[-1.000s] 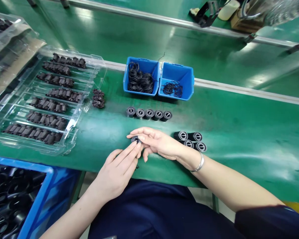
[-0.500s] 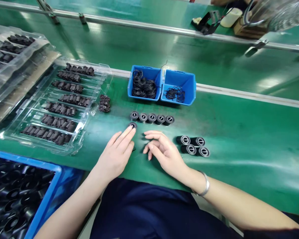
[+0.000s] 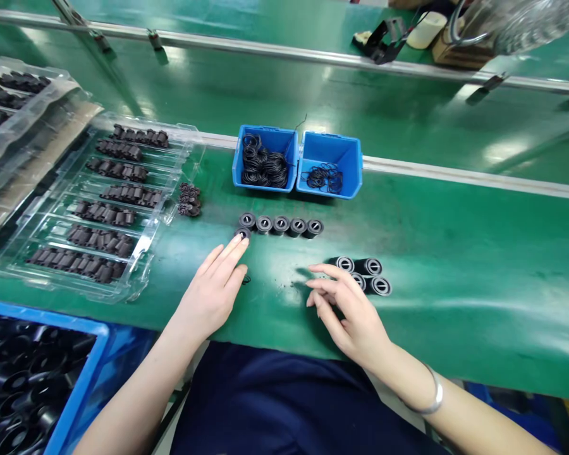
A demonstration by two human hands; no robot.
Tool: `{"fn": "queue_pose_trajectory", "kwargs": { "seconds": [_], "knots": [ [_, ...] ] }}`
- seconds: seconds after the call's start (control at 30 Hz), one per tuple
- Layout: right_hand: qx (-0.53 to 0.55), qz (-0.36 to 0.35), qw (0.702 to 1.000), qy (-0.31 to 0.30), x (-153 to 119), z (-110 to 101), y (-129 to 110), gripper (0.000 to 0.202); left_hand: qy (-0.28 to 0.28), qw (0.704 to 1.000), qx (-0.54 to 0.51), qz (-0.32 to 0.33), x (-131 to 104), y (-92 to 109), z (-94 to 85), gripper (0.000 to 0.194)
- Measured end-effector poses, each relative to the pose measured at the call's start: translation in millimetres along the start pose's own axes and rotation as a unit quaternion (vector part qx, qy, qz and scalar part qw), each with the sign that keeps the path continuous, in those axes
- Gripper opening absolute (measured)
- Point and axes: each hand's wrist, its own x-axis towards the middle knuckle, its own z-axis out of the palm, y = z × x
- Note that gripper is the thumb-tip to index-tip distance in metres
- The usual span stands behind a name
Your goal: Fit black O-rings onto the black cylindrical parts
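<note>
My left hand (image 3: 213, 287) has its fingers stretched out, with the fingertips on a small black cylinder (image 3: 241, 234) that has a pale slot in its top. This cylinder sits just in front of the left end of a row of similar upright black cylinders (image 3: 281, 225). A thin black ring (image 3: 246, 279) lies on the bench beside the left thumb. My right hand (image 3: 346, 309) hovers with its fingers loosely bent and apart, nothing visible in them. It partly covers a group of black cylinders (image 3: 380, 286) to its right.
Two blue bins (image 3: 329, 151) with black rings stand behind the row on the green bench (image 3: 455, 253). A clear tray (image 3: 145, 278) of dark parts lies left, with a small dark pile (image 3: 189, 200) beside it. A blue crate (image 3: 102, 344) of black parts is at lower left.
My right hand has moved right, toward the cylinder group. Under my left fingertips the single cylinder is slightly closer to the row. The whole view has shifted a little.
</note>
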Motion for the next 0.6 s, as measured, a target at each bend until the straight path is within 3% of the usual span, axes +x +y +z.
{"fn": "queue_pose_trajectory", "kwargs": {
  "seconds": [0.13,0.23,0.37,0.5,0.6],
  "knots": [
    [-0.026,0.004,0.999,0.024,-4,-2,0,0.032,0.004,1.0,-0.003,-0.002,-1,-1,1.3,0.023],
    [-0.024,0.045,0.997,0.056,-6,0,-2,0.041,0.05,0.998,-0.032,-0.005,-3,2,-0.7,0.021],
    [-0.01,0.114,0.99,0.085,-7,0,-4,0.053,0.115,0.982,-0.121,-0.091,-10,18,-6.9,0.024],
    [0.001,0.147,0.986,0.079,-3,-3,-2,0.051,0.076,0.945,-0.267,-0.175,-12,37,-10.4,0.021],
    [0.035,0.129,0.99,0.031,2,-1,-3,0.046,0.05,0.91,-0.345,-0.226,-11,43,-8.8,0.02]
  ]
}}
